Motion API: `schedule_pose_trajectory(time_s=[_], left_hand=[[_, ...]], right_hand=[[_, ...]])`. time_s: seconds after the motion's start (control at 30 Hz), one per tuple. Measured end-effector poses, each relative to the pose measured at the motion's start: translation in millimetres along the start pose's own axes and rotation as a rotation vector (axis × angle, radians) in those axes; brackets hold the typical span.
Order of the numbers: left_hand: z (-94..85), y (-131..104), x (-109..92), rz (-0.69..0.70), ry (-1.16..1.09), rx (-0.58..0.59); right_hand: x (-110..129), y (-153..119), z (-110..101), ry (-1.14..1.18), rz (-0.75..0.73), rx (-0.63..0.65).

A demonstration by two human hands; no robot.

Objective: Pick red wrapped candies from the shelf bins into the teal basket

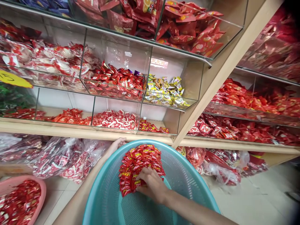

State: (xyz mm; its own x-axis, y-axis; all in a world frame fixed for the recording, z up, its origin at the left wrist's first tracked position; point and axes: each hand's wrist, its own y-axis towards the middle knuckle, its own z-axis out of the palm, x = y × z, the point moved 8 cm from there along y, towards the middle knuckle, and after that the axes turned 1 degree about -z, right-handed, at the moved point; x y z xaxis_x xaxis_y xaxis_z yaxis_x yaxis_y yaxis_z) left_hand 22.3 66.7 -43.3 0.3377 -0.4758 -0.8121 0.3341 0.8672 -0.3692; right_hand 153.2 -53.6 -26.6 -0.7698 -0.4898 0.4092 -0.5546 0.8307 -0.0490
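Note:
A large teal basket [99,175] is tilted in front of the shelves, with its far rim near the lowest shelf edge. Small red candy packets with yellow print [138,156] are heaped inside against its far wall. My right hand [151,184] reaches into the basket, fingers curled on the near side of the heap; what lies under the fingertips is partly hidden. My left hand [118,143] is at the basket's far left rim, and its fingers are mostly hidden behind the rim. Similar red packets [152,126] lie in the bottom shelf compartment just beyond the basket.
Glass-fronted shelves [112,134] hold wrapped candies in compartments. A wooden divider [217,72] slants at right. Plastic bags of candy [63,156] lie beneath. A pink basket [42,195] of red packets stands at lower left on the tiled floor [264,200].

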Motion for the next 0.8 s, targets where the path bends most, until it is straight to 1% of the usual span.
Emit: schedule_pose_trajectory(time_s=[0.13,0.3,0.37,0.43,0.47,0.5,0.57,0.6,0.67,0.7,0.73,0.77,0.8], left_hand=[[2.9,-0.3,0.4,-0.01,-0.029,0.021],[6.8,-1.5,1.4,-0.017,-0.021,0.045],[4.2,-0.4,2.0,-0.009,-0.023,0.02],[0.3,2.1,3.7,-0.007,-0.018,-0.006],[-0.3,3.8,5.7,-0.02,-0.021,0.001],[0.5,5.6,8.1,-0.037,-0.02,0.029],[2.4,9.2,10.8,-0.046,-0.025,0.088],[2.6,10.8,11.6,-0.044,-0.022,0.106],[-0.6,14.0,12.4,-0.036,-0.011,0.085],[-2.1,15.1,12.6,-0.033,-0.007,0.067],[-3.1,15.8,12.6,-0.032,-0.004,0.05],[-2.8,15.9,12.5,-0.033,-0.003,0.046],[-1.4,15.7,12.5,-0.038,-0.006,0.051]], right_hand=[[4.3,-2.6,0.6,-0.159,-0.049,-0.036],[5.8,-1.6,5.3,-0.269,-0.057,-0.092],[9.8,-1.2,6.6,-0.304,-0.072,-0.1],[17.7,-0.3,-1.5,-0.306,-0.116,-0.113],[22.5,1.0,-11.4,-0.294,-0.149,-0.128],[26.5,3.2,-25.7,-0.279,-0.183,-0.153],[27.9,12.3,-66.4,-0.25,-0.227,-0.243],[22.9,19.8,-90.8,-0.241,-0.222,-0.307],[-0.2,40.3,-140.5,-0.225,-0.148,-0.464],[-15.9,53.4,-160.4,-0.231,-0.096,-0.523],[-32.3,68.9,-173.9,-0.246,-0.051,-0.543],[-49.1,85.8,-181.8,-0.259,-0.005,-0.537],[-64.7,103.4,-183.8,-0.246,0.028,-0.502]])
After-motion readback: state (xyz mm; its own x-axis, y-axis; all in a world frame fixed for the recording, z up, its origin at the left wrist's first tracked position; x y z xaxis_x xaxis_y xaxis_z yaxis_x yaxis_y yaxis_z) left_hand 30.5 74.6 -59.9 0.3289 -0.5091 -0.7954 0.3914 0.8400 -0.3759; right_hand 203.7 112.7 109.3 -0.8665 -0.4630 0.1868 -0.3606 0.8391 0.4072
